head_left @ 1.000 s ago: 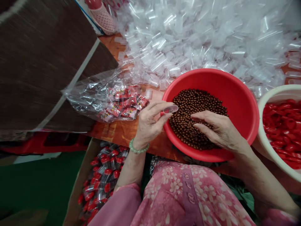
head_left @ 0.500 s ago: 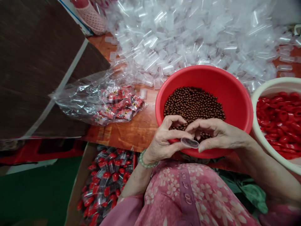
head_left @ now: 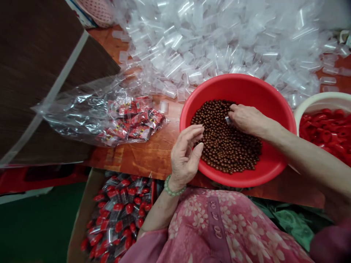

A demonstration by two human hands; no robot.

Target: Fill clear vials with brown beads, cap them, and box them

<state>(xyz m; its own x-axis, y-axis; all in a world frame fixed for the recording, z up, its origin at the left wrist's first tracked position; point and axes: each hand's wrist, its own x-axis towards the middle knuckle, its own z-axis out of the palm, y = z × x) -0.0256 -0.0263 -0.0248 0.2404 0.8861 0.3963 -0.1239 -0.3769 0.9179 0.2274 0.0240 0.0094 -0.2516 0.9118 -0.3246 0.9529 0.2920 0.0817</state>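
A red basin holds many small brown balls. Inside it, my right hand is closed on a small clear plastic container, whose end touches the balls. My left hand, with a green bead bracelet at the wrist, is at the basin's left rim. Its fingers are curved with the thumb apart, and nothing shows between them.
Many clear containers are heaped behind the basin. A white tub of red caps stands right. Left lies a plastic bag with red packets. Below, a carton holds red-capped containers. A dark box stands far left.
My hands have parted. The right one has moved up over the balls with the clear container, and the left has let go and shifted left. The view has shifted slightly.
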